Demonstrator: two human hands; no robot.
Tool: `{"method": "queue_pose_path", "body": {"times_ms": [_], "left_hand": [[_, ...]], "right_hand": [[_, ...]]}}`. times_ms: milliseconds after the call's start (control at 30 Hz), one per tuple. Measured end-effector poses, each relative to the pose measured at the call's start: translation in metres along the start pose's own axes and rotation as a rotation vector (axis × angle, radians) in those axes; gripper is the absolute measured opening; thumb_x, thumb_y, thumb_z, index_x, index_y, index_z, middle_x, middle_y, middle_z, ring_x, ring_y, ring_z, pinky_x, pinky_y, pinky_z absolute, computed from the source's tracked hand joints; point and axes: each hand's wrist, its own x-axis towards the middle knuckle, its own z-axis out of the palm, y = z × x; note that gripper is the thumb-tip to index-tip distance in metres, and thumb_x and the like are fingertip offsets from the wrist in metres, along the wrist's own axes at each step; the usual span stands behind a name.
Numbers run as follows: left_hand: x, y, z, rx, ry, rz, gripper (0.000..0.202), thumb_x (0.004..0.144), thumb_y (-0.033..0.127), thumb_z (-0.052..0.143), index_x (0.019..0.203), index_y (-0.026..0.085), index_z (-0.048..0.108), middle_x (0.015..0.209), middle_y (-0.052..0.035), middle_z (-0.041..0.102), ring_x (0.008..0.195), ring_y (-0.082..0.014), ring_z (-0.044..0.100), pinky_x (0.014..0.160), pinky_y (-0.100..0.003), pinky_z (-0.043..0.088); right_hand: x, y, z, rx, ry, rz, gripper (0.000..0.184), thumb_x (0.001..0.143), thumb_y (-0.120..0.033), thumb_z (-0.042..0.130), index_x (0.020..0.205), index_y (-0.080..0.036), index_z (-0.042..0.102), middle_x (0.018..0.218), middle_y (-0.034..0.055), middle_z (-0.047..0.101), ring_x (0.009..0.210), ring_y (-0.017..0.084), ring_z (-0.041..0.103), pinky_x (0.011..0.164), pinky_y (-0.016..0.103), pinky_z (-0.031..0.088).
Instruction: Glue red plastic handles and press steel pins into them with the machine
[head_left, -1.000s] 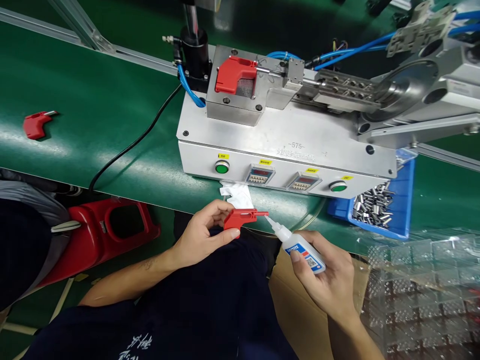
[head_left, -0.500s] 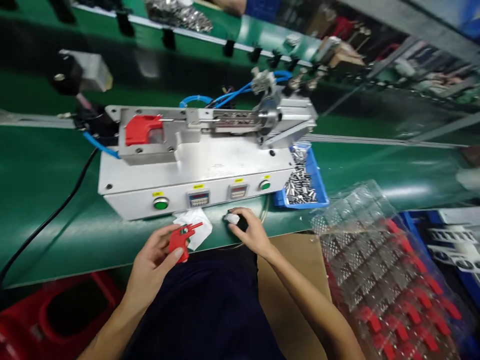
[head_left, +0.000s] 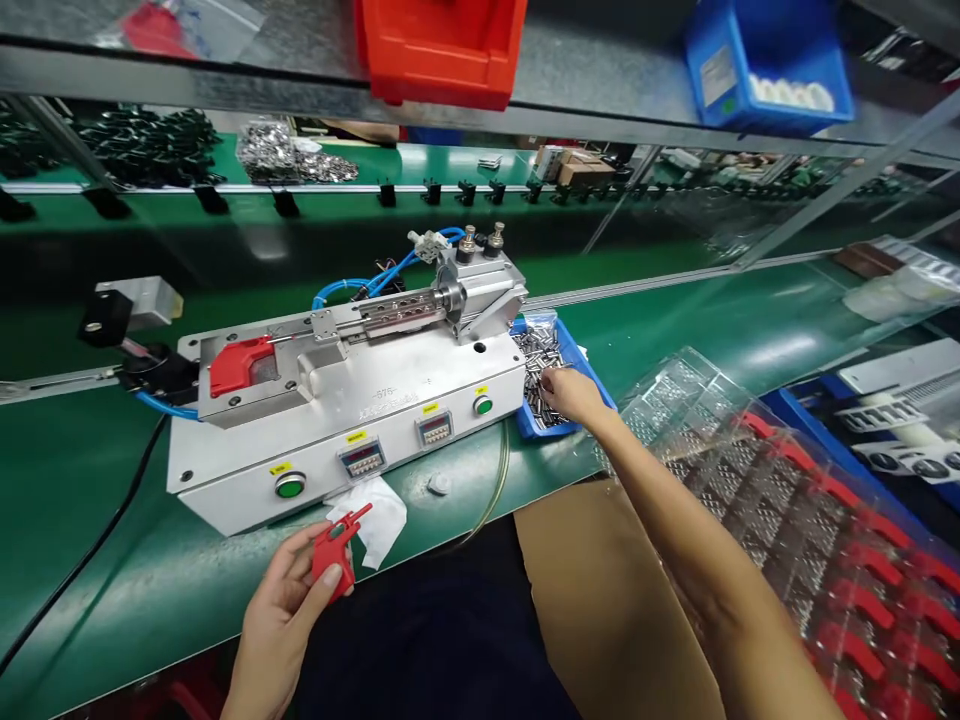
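My left hand [head_left: 296, 595] is closed around a red plastic gun-shaped part [head_left: 333, 558], its thin prong pointing up and right, just in front of the machine. My right hand [head_left: 571, 395] reaches into a blue bin [head_left: 592, 378] of small metal cylinders [head_left: 541, 360]. Its fingers are pinched together among the cylinders; what they hold is hidden. In the machine's metal fixture [head_left: 289, 395] at the left sits another red gun-shaped part [head_left: 241, 366], with a thin rod lined up at its tip. A small whitish piece [head_left: 439, 484] lies on the bench between my hands.
The white machine [head_left: 405, 410] has green buttons and counters on its front. A crumpled white paper [head_left: 382, 515] lies before it. Clear trays [head_left: 750, 500] with red parts are stacked at the right. Overhead, a shelf [head_left: 600, 95] carries a red bin [head_left: 446, 50] and a blue bin [head_left: 772, 75].
My right hand has let go of the small whitish piece near the machine and moved right into the blue bin. My left hand still holds the red part. The view has tilted up.
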Motion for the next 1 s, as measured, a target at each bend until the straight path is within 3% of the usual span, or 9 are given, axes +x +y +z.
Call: {"method": "queue_pose_path", "body": {"times_ms": [100, 167, 267, 400, 567, 767, 900, 1000], "left_hand": [[-0.004, 0.003, 0.001, 0.005, 0.012, 0.019, 0.064, 0.078, 0.054, 0.089, 0.126, 0.022, 0.062, 0.109, -0.0089, 0.077, 0.089, -0.0221, 0.072, 0.069, -0.025, 0.063], [-0.004, 0.002, -0.003, 0.002, 0.027, 0.013, 0.064, 0.078, 0.054, 0.088, 0.127, 0.022, 0.062, 0.108, -0.0086, 0.077, 0.089, -0.023, 0.073, 0.069, -0.027, 0.063], [0.003, -0.005, -0.012, -0.011, 0.04, 0.0, 0.065, 0.078, 0.055, 0.087, 0.127, 0.023, 0.061, 0.112, -0.0086, 0.077, 0.088, -0.0229, 0.073, 0.07, -0.028, 0.063], [0.016, -0.013, -0.019, -0.066, -0.01, -0.035, 0.066, 0.075, 0.054, 0.091, 0.124, 0.022, 0.062, 0.104, -0.0073, 0.076, 0.084, -0.0214, 0.072, 0.068, -0.027, 0.06], [0.025, -0.009, -0.013, -0.22, -0.053, 0.045, 0.053, 0.079, 0.048, 0.089, 0.116, 0.022, 0.062, 0.093, -0.0029, 0.072, 0.073, -0.0132, 0.061, 0.066, -0.021, 0.051], [0.036, -0.009, -0.022, -0.282, -0.083, 0.058, 0.053, 0.079, 0.05, 0.089, 0.113, 0.021, 0.059, 0.088, -0.0025, 0.069, 0.069, -0.012, 0.057, 0.064, -0.022, 0.049], [0.031, -0.006, -0.032, -0.284, -0.045, 0.057, 0.052, 0.081, 0.05, 0.088, 0.113, 0.022, 0.059, 0.087, -0.0012, 0.068, 0.07, -0.0117, 0.057, 0.066, -0.022, 0.05], [0.026, -0.005, -0.038, -0.303, 0.017, 0.062, 0.051, 0.081, 0.05, 0.087, 0.114, 0.022, 0.059, 0.087, -0.0008, 0.067, 0.069, -0.0111, 0.054, 0.066, -0.021, 0.048]], "right_hand": [[0.007, 0.0, 0.007, 0.028, 0.021, -0.01, 0.013, 0.078, -0.006, 0.062, 0.081, -0.016, 0.07, 0.085, 0.0127, 0.075, 0.089, 0.025, 0.07, 0.079, 0.031, 0.051], [0.003, -0.003, 0.002, 0.079, 0.039, -0.052, 0.016, 0.081, -0.009, 0.061, 0.091, -0.015, 0.072, 0.087, 0.011, 0.076, 0.086, 0.024, 0.071, 0.081, 0.032, 0.054], [-0.008, -0.011, -0.017, 0.193, 0.078, -0.141, 0.024, 0.089, -0.022, 0.061, 0.109, -0.017, 0.073, 0.095, 0.0084, 0.076, 0.088, 0.022, 0.072, 0.083, 0.034, 0.059], [-0.026, -0.042, -0.045, 0.488, 0.149, -0.348, 0.027, 0.09, -0.046, 0.069, 0.099, -0.022, 0.076, 0.097, 0.0078, 0.077, 0.09, 0.025, 0.073, 0.086, 0.039, 0.062], [-0.032, -0.103, -0.059, 0.591, 0.193, -0.53, 0.023, 0.091, -0.05, 0.074, 0.096, -0.028, 0.077, 0.097, 0.0061, 0.076, 0.087, 0.025, 0.073, 0.078, 0.038, 0.062], [0.005, -0.207, -0.047, 0.53, 0.187, -0.819, 0.013, 0.094, -0.035, 0.068, 0.093, -0.025, 0.076, 0.092, 0.0055, 0.076, 0.082, 0.022, 0.071, 0.079, 0.036, 0.06], [0.043, -0.277, -0.03, 0.682, 0.186, -0.868, 0.016, 0.091, -0.032, 0.064, 0.094, -0.022, 0.075, 0.098, 0.0067, 0.077, 0.088, 0.022, 0.072, 0.084, 0.037, 0.06], [0.064, -0.302, -0.014, 0.737, 0.176, -0.838, 0.014, 0.088, -0.032, 0.064, 0.09, -0.021, 0.073, 0.098, 0.0061, 0.078, 0.089, 0.023, 0.073, 0.09, 0.041, 0.06]]}}
